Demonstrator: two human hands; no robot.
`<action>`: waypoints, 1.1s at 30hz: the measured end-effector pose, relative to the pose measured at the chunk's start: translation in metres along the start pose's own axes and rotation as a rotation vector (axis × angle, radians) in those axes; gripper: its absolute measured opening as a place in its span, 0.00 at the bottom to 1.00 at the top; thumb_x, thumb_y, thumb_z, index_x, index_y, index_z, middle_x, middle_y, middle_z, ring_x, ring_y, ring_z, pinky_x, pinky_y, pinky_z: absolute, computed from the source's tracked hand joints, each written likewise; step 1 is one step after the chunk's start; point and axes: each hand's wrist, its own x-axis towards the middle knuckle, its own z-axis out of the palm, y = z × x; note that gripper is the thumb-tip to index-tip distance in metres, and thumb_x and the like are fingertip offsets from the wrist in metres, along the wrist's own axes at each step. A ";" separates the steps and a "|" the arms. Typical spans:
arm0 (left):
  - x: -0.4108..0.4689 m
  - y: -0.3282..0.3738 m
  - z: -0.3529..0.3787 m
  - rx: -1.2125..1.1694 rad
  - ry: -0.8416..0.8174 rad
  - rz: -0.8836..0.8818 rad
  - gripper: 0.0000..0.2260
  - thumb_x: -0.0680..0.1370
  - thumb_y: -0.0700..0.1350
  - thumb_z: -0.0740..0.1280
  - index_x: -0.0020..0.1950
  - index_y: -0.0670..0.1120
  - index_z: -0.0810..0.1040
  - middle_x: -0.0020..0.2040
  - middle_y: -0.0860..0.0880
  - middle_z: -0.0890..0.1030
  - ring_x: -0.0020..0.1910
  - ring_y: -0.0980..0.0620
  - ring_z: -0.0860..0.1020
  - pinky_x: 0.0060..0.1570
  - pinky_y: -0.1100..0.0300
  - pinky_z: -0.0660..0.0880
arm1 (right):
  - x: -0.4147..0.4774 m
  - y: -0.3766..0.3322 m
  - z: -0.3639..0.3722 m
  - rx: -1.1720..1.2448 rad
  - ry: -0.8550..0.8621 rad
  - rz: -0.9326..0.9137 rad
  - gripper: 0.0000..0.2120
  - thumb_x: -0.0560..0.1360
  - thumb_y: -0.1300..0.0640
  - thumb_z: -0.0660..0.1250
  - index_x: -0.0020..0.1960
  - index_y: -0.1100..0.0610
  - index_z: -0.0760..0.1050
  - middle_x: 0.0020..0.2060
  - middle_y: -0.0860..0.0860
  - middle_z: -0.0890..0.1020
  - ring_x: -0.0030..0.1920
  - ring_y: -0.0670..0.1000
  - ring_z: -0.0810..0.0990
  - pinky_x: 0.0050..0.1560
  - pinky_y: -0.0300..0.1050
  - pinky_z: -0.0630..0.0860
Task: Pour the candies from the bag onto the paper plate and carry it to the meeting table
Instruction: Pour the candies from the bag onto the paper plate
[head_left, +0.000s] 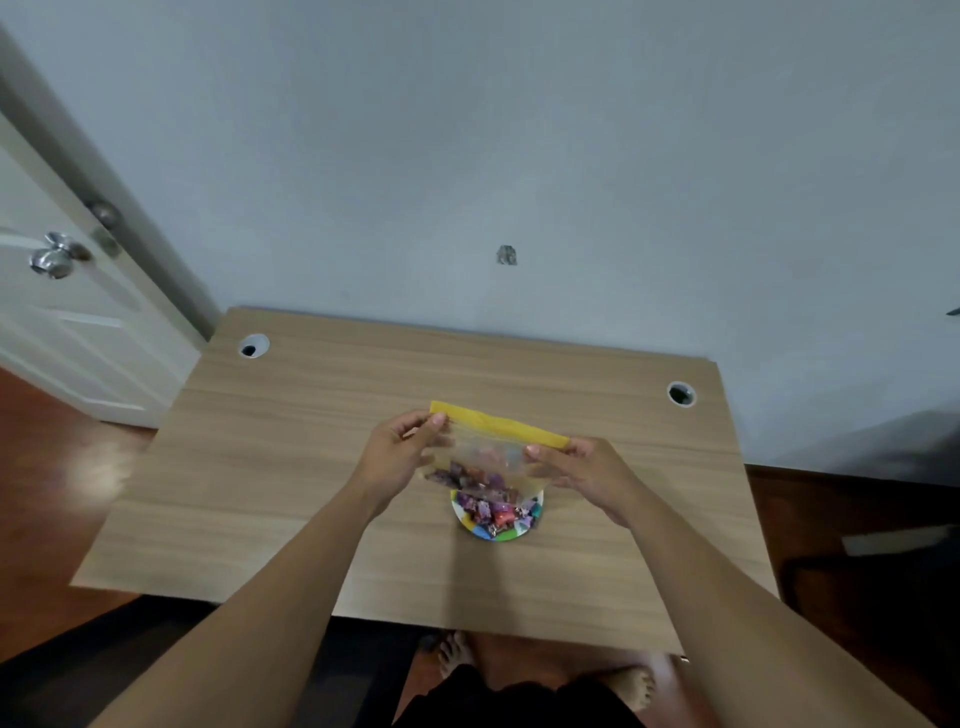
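A single head-worn camera looks forward and down, from close above, onto a wooden desk (291, 467) against a wall (519, 130).

Clear bag (488, 457) banded in yellow at centre frame, candies (488, 506) wrapped in purple, red and pink, paper plate (511, 535) patterned in blue, green and white, light wood-grain table (291, 467), pale blue-grey wall (519, 156), white door (67, 332) at left

Looks like a plain home office or spare room: light wood-grain desk (311, 467) with round cable holes (253, 345), bare pale blue-grey wall (519, 130), white panelled door (78, 322) with silver knob (52, 258), reddish wood floor (47, 493).
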 end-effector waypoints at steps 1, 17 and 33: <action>0.001 0.002 -0.001 0.007 0.008 0.008 0.12 0.83 0.47 0.72 0.55 0.38 0.86 0.46 0.49 0.87 0.50 0.50 0.86 0.52 0.51 0.75 | -0.001 -0.003 -0.002 -0.037 -0.007 -0.017 0.18 0.76 0.47 0.80 0.58 0.58 0.87 0.51 0.50 0.92 0.56 0.52 0.91 0.56 0.47 0.79; 0.001 0.020 0.010 0.138 -0.073 0.212 0.05 0.79 0.39 0.76 0.47 0.38 0.85 0.45 0.36 0.86 0.43 0.50 0.80 0.44 0.58 0.78 | 0.011 -0.067 0.039 -0.544 -0.010 -0.346 0.12 0.75 0.42 0.79 0.55 0.46 0.88 0.48 0.43 0.89 0.42 0.37 0.82 0.46 0.38 0.74; -0.006 0.025 0.010 0.065 -0.022 0.220 0.10 0.77 0.38 0.77 0.56 0.35 0.85 0.47 0.36 0.87 0.45 0.55 0.85 0.50 0.66 0.80 | 0.010 -0.078 0.056 -0.582 0.047 -0.436 0.10 0.77 0.43 0.78 0.47 0.50 0.87 0.39 0.47 0.86 0.37 0.42 0.78 0.40 0.41 0.72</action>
